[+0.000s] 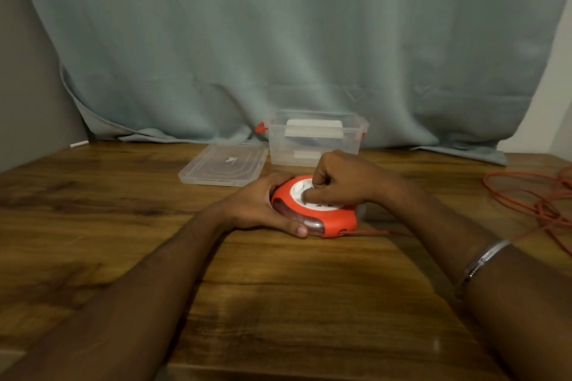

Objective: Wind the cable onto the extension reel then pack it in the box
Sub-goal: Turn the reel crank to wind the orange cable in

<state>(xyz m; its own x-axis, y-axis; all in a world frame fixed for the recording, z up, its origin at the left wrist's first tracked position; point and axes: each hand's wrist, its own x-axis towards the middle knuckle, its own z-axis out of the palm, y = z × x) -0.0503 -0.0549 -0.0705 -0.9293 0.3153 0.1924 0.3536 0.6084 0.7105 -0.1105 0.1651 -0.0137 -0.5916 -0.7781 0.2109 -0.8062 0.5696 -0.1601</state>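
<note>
A round orange extension reel (pixel 335 219) with a white centre disc lies flat on the wooden table (pixel 278 288). My left hand (pixel 260 204) wraps around its left side, thumb along the front edge. My right hand (pixel 343 181) rests on top with fingers curled on the white disc. An orange cable (pixel 532 204) leaves the reel's front right and runs to a loose tangle at the right edge of the table. Behind the reel stands a clear plastic box (pixel 315 139) without its lid, something white inside it.
The clear lid (pixel 224 165) lies flat on the table left of the box. A grey-blue curtain (pixel 278 40) hangs behind the table. A metal bangle (pixel 483 260) is on my right wrist.
</note>
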